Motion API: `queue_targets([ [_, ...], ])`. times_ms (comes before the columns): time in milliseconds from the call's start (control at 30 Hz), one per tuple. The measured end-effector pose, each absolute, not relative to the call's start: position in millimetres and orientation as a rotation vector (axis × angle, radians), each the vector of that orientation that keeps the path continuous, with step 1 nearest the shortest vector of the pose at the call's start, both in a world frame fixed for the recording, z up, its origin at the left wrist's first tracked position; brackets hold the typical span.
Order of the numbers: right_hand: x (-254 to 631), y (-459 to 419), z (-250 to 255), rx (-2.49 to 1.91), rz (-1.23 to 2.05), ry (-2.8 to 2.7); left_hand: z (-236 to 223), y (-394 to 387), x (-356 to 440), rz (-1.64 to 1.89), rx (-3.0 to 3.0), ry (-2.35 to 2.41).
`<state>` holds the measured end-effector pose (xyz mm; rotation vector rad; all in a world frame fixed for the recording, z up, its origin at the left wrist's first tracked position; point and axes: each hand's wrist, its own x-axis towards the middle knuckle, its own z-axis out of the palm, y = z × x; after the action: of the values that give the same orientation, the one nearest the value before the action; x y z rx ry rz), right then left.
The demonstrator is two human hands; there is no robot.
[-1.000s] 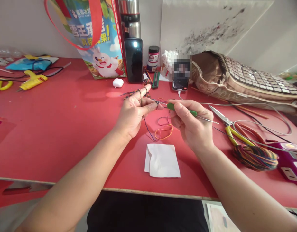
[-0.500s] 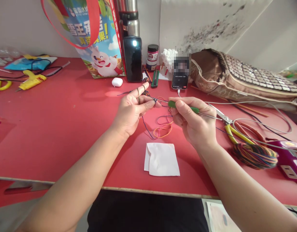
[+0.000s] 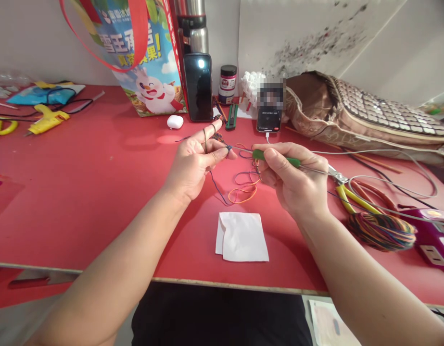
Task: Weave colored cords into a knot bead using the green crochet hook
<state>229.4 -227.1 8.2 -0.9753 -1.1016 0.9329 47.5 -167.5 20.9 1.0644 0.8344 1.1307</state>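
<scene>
My right hand [image 3: 296, 175] is closed round the green handle of a crochet hook [image 3: 275, 157], whose thin metal shaft points left. Between the thumb and fingers of my left hand [image 3: 198, 161] is a small piece of dark multicoloured crochet work [image 3: 229, 149]. The hook's tip reaches this piece; whether it sits in a loop is too small to tell. Dark yarn wraps round my raised left index finger. Loose yarn [image 3: 243, 192] in orange, pink and blue lies curled on the red table between my hands. A wound multicoloured yarn bundle [image 3: 382, 231] lies at the right.
A folded white paper [image 3: 243, 238] lies near the table's front edge. Scissors [image 3: 351, 190] and a purple power strip [image 3: 433, 240] are at the right, with a white cable nearby. Behind stand a phone [image 3: 197, 89], a jar [image 3: 228, 84] and a printed bag [image 3: 145, 62]. A yellow glue gun [image 3: 48, 119] lies left.
My right hand with the crochet hook has moved slightly right, and my left hand slightly left, so the gap between them has widened a little. Both keep their hold.
</scene>
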Motion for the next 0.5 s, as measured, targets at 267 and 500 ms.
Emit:
queue_targets([
  [267,232,-227,16,-0.977,1.019,-1.033,32,-164,41,1.006,0.985,0.782],
  [500,234,-226,22,-0.939,1.099,-0.994,34,-162,38,0.895,0.856,0.724],
])
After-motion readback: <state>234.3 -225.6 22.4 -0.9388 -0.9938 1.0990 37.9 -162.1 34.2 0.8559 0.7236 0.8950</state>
